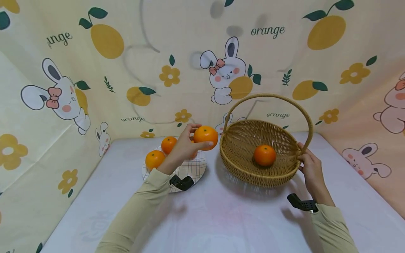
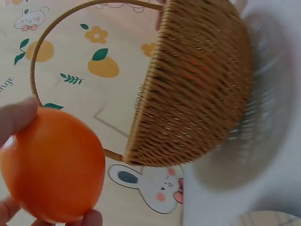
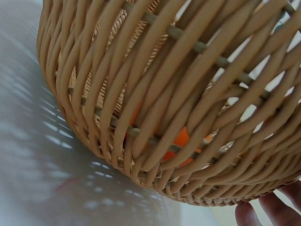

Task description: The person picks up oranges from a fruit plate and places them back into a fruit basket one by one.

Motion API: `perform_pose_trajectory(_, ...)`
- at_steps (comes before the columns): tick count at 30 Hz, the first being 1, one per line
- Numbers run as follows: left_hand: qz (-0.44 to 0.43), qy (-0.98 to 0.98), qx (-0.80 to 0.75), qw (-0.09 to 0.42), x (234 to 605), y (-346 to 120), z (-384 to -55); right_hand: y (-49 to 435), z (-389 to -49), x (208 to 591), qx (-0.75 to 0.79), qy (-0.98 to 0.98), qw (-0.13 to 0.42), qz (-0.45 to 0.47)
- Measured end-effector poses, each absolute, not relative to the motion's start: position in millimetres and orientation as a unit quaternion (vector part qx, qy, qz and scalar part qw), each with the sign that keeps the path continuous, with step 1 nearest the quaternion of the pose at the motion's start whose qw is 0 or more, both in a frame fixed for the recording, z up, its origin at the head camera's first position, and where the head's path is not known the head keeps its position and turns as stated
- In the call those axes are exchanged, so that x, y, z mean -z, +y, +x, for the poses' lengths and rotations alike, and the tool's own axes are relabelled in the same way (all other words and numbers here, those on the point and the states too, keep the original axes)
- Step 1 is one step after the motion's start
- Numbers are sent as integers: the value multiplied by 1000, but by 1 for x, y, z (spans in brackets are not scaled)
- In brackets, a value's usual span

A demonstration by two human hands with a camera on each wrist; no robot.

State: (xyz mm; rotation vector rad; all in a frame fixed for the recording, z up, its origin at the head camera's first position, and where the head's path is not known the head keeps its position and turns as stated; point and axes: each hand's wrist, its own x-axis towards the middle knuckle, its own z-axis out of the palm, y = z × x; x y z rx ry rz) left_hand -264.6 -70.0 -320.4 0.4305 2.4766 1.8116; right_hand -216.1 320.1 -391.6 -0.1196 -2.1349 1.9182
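Note:
My left hand [image 1: 185, 144] grips an orange [image 1: 206, 137] between thumb and fingers, raised beside the left rim of a wicker basket [image 1: 243, 175]. In the left wrist view the held orange [image 2: 54, 165] is large, with the basket [image 2: 193, 89] just beyond it. On the basket's right side, my right hand [image 1: 311, 167] holds the rim by the foot of its arched handle [image 1: 269, 95]. A single orange [image 1: 265, 155] lies inside the basket, glimpsed through the weave in the right wrist view. Fingertips [image 3: 277, 207] curl at the basket's rim there.
Left of the basket, a checked plate [image 1: 197, 170] carries more oranges [image 1: 155, 160], partly hidden by my left arm. Both stand out against a white tabletop [image 1: 227, 218]. A printed cloth [image 1: 177, 42] with rabbits and fruit hangs behind and along the sides.

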Motion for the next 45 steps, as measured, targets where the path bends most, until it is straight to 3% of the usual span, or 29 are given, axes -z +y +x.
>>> perform_pose_trajectory(14, 237, 788, -556, 113, 291, -24, -294, 321, -215, 391, -662, -736, 133, -45)
perform_pose_trajectory(23, 298, 797, -505, 146, 292, 16, -315, 322, -218, 394, -671, -727, 138, -37)
perform_pose_trajectory(32, 279, 809, -499, 137, 298, 50, -330, 320, -216, 395, -695, -704, 143, -28)
perform_pose_trajectory(45, 166, 805, -561, 100, 315, 82, -347, 318, -216, 393, -695, -703, 150, -29)
